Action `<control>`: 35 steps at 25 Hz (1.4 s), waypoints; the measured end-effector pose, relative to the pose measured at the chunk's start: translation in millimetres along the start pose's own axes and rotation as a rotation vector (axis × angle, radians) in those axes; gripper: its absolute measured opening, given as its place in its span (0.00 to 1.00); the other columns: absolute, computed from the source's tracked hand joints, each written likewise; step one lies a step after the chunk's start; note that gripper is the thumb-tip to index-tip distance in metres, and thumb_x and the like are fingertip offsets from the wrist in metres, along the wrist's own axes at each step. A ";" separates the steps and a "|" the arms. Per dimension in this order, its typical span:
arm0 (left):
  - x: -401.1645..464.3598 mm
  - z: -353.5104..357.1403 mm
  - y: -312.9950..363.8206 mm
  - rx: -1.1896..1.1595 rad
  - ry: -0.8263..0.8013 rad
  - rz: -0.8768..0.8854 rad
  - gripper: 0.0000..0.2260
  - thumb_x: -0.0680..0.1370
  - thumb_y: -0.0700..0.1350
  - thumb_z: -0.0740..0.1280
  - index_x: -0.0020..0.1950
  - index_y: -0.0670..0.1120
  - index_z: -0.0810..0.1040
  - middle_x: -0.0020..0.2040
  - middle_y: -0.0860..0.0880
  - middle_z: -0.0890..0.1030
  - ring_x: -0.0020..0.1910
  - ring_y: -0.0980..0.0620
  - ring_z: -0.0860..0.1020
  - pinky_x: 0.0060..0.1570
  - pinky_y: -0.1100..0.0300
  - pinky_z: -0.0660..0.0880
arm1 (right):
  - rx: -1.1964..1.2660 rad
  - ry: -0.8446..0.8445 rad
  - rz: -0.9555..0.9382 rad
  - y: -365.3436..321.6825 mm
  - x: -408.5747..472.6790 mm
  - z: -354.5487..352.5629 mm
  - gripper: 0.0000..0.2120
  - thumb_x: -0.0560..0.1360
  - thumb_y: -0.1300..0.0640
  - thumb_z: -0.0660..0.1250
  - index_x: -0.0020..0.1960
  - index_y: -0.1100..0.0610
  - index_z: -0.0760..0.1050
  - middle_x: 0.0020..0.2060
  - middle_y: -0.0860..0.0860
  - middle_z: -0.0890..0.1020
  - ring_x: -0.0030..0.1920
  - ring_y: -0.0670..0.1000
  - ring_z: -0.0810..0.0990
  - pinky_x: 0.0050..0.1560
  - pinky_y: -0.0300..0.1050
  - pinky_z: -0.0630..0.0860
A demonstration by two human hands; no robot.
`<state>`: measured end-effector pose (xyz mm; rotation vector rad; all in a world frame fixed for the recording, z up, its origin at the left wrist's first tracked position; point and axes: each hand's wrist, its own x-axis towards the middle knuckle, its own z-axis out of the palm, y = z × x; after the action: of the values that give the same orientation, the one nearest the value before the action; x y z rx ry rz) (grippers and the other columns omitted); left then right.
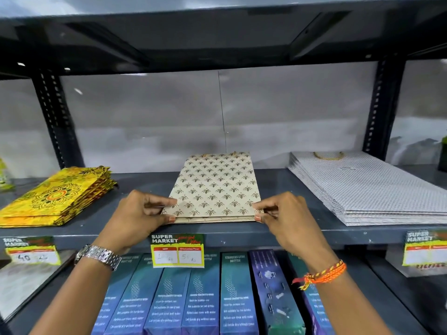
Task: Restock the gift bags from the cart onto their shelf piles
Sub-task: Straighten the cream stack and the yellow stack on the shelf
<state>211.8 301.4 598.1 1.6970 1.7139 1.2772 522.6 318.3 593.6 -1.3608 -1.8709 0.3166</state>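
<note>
Both hands, left hand [137,211] and right hand [287,213], pinch the near corners of the beige patterned gift bags [215,189] lying mid-shelf [290,234], so this pile looks nearly placed, though the cart is out of view

3 piles of flat gift bags lie on the shelf [278,228]: the left pile [55,197], the middle pile [215,189] and the right pile [370,187], well apart. Boxes [200,296] stand on the level below, price tags [177,250] hanging from the shelf's front edge.
</note>
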 end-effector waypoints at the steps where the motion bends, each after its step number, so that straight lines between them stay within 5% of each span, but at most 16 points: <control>1: -2.1 0.2 0.0 -0.014 0.002 -0.003 0.16 0.67 0.36 0.79 0.51 0.51 0.87 0.45 0.56 0.87 0.44 0.65 0.84 0.37 0.71 0.79 | 0.007 -0.004 0.000 0.2 0.3 -0.3 0.12 0.74 0.58 0.74 0.57 0.50 0.85 0.53 0.48 0.86 0.45 0.39 0.79 0.38 0.16 0.68; 7: -9.1 0.6 -0.6 -0.104 0.021 -0.022 0.18 0.66 0.33 0.79 0.52 0.49 0.87 0.51 0.52 0.86 0.51 0.55 0.85 0.50 0.53 0.82 | 0.033 0.005 0.013 -3.7 -1.9 -0.9 0.12 0.74 0.60 0.74 0.57 0.51 0.85 0.53 0.48 0.86 0.49 0.43 0.84 0.54 0.28 0.74; 14: -14.6 2.5 -0.1 -0.014 0.092 0.025 0.16 0.64 0.33 0.80 0.47 0.50 0.88 0.49 0.55 0.86 0.45 0.61 0.85 0.48 0.60 0.82 | 0.015 -0.006 0.009 -4.5 1.2 -3.9 0.12 0.74 0.59 0.75 0.56 0.50 0.85 0.54 0.48 0.86 0.45 0.41 0.82 0.44 0.21 0.69; 18: -16.8 1.8 -0.3 -0.043 0.097 0.020 0.16 0.64 0.35 0.80 0.48 0.49 0.88 0.49 0.55 0.86 0.46 0.60 0.85 0.50 0.55 0.82 | 0.006 -0.017 0.012 -4.6 4.0 -6.0 0.11 0.74 0.59 0.75 0.55 0.49 0.86 0.53 0.48 0.86 0.43 0.40 0.81 0.39 0.19 0.69; 24: -22.1 -17.1 1.1 -0.194 0.020 0.049 0.21 0.65 0.34 0.79 0.56 0.48 0.85 0.54 0.53 0.86 0.58 0.58 0.82 0.58 0.59 0.79 | -0.007 -0.054 0.029 -14.6 -1.7 -15.4 0.20 0.73 0.57 0.75 0.65 0.47 0.80 0.55 0.50 0.86 0.52 0.47 0.85 0.59 0.43 0.80; 27: -38.1 -75.1 -18.2 -0.184 0.210 0.100 0.20 0.67 0.34 0.77 0.57 0.48 0.84 0.56 0.54 0.85 0.58 0.61 0.81 0.60 0.65 0.76 | -0.204 0.152 -0.100 -46.2 -10.0 -9.8 0.25 0.71 0.51 0.76 0.67 0.46 0.77 0.52 0.50 0.87 0.50 0.53 0.86 0.54 0.50 0.82; 29: -49.5 -128.0 -42.9 -0.070 0.404 0.056 0.20 0.69 0.35 0.76 0.59 0.50 0.83 0.53 0.54 0.85 0.54 0.61 0.81 0.58 0.66 0.76 | -0.100 0.219 -0.240 -86.1 -14.6 14.3 0.22 0.70 0.49 0.77 0.63 0.46 0.79 0.48 0.49 0.88 0.46 0.53 0.86 0.50 0.50 0.83; 31: -57.2 -181.6 -73.0 0.110 0.513 -0.029 0.22 0.71 0.37 0.76 0.63 0.50 0.81 0.53 0.52 0.84 0.52 0.57 0.80 0.59 0.59 0.75 | 0.125 0.061 -0.311 -136.4 -13.2 58.9 0.21 0.69 0.46 0.76 0.61 0.46 0.80 0.47 0.48 0.87 0.45 0.50 0.85 0.51 0.49 0.82; 35: -44.0 -246.4 -122.4 0.329 0.399 -0.187 0.29 0.71 0.37 0.75 0.71 0.48 0.74 0.63 0.44 0.80 0.62 0.48 0.80 0.64 0.52 0.73 | 0.201 -0.307 -0.396 -214.5 12.7 157.8 0.23 0.70 0.46 0.77 0.62 0.52 0.81 0.50 0.52 0.85 0.52 0.52 0.83 0.56 0.49 0.80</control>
<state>-48.5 202.6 607.6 1.4652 2.3668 1.3713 260.3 282.4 624.6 -0.8174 -2.2403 0.5140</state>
